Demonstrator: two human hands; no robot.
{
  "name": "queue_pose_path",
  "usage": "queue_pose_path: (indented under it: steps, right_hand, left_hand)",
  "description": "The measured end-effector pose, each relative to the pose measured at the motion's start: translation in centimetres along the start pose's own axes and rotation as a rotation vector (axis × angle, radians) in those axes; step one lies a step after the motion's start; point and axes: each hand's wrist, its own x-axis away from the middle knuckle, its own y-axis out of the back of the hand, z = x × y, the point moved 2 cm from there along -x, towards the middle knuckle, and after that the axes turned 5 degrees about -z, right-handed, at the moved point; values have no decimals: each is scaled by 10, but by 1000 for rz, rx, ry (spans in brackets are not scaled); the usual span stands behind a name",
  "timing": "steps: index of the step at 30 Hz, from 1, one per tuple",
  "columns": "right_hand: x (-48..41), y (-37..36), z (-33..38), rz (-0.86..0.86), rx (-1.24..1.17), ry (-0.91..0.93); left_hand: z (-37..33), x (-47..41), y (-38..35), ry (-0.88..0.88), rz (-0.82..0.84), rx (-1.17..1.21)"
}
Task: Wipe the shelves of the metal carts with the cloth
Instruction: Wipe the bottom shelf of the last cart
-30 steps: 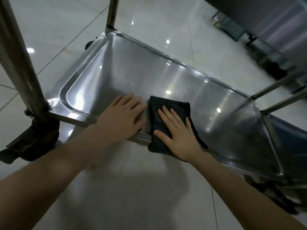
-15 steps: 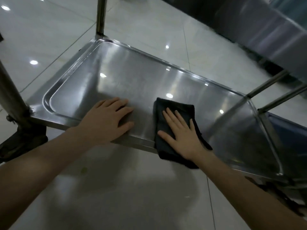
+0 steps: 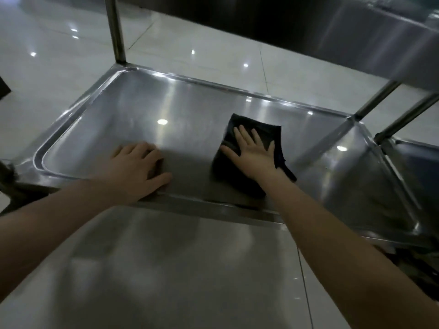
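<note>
The cart's bottom shelf [image 3: 147, 108] is a shiny steel tray with a raised rim, low above the floor. A folded black cloth [image 3: 266, 134] lies on it right of the middle. My right hand [image 3: 255, 154] presses flat on the cloth, fingers spread and pointing away from me. My left hand [image 3: 137, 169] rests palm down on the shelf near its front rim, fingers apart, with nothing in it.
An upper shelf [image 3: 356, 32] overhangs at the top right. Steel posts stand at the back left [image 3: 116, 29] and at the right [image 3: 377, 98]. A second cart's shelf [image 3: 418, 157] adjoins at the right. A dark caster [image 3: 14, 186] sits at the left corner. Glossy white floor tiles surround the cart.
My right hand has slid the cloth away from the front rim, farther onto the shelf. The view has tilted up and the upper shelf has come into sight. My left hand stays near the front rim.
</note>
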Motion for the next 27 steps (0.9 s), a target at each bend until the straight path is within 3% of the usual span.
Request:
queue_pose_path:
  steps: [2, 5, 8, 15, 23, 27]
  right_hand:
    - [49, 1, -4, -61, -10, 168]
    - [112, -5, -19, -102, -6, 268]
    - [107, -5, -40, -109, -27, 238]
    - [5, 12, -113, -38, 25, -77]
    - [145, 4, -95, -156, -17, 126]
    - [118, 6, -119, -151, -27, 59]
  left_hand:
    - [-19, -3, 3, 72, -77, 45]
    - [-68, -9, -4, -22, -92, 124]
    - [-116, -14, -20, -139, -16, 134]
    - [-140, -6, -26, -150, -51, 48]
    - [-181, -34, -20, -139, -129, 213]
    - [-199, -41, -38, -233, -54, 139]
